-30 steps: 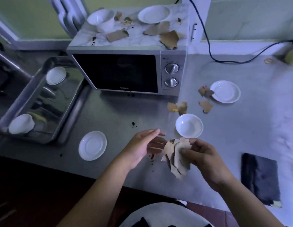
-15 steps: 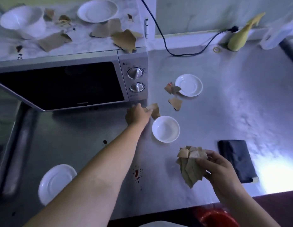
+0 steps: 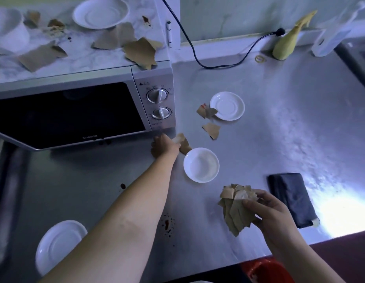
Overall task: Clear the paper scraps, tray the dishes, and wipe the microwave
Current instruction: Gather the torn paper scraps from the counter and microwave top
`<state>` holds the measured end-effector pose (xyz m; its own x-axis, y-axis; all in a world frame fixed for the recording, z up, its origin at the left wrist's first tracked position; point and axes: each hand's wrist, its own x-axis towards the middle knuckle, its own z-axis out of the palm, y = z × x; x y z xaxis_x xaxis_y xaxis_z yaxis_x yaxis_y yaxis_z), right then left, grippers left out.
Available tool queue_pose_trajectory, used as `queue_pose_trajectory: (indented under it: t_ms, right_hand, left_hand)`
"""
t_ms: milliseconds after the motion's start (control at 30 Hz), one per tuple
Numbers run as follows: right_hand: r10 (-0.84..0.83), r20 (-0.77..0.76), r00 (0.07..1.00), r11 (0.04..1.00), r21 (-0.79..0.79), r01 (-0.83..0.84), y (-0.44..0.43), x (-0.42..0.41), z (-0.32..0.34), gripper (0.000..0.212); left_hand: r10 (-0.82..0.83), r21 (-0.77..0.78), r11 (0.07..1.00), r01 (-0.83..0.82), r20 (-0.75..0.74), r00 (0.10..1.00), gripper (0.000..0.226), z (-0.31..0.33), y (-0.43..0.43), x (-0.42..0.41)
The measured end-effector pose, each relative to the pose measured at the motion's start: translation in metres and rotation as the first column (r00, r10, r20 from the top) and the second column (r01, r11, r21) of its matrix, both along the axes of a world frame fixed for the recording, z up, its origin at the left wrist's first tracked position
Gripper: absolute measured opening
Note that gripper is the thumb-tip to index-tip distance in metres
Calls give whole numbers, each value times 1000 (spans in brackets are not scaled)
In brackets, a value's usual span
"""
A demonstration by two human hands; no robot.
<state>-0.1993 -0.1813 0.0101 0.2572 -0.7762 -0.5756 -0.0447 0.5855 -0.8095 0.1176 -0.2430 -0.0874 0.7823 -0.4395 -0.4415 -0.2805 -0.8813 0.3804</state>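
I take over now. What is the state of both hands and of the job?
Left hand grips a brown paper scrap by the silver microwave. Right hand holds a bundle of brown scraps.
Done: only that bundle gathered.
Left: loose scraps near the far white saucer; other scraps, a top saucer and large white bowl on the microwave; small white bowl and near saucer untrayed; dark folded cloth idle.
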Motion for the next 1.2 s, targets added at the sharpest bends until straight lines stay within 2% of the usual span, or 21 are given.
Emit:
queue_pose_trajectory:
  t_ms: [300,467,633,767,900,1033,1100,1200]
  right_hand:
    - [74,-36,997,997,-9,-74,-11,1,10,16]
    - [109,-42,993,994,-20,-109,-17,4,17,17]
    - [149,13,989,989,-11,-149,-20,13,28,18]
    - [321,134,938,946,-99,-309,-22,25,44,13]
    - [468,100,878,868,-239,-435,-26,43,59,16]
    - [573,11,819,766,-361,-531,-27,62,72,24]
    - [581,-4,814,748,-391,-536,-28,65,74,18]
    - [508,-6,861,796,-379,-472,-30,61,68,18]
  left_hand:
    - [9,-162,986,-30,-132,991,17,2,14,13]
    - [58,-225,970,-94,-159,986,24,4,34,20]
    - [123,-389,896,-214,-246,962,20,26,79,21]
    - [-33,-554,823,-122,-261,965,23,66,113,10]
    - [-285,-645,764,-5,-345,894,31,115,130,-13]
    - [-431,-665,734,139,-298,851,32,153,130,-39]
    - [-465,-680,717,150,-307,830,36,164,128,-48]
    - [-487,-692,709,134,-343,803,37,171,126,-55]
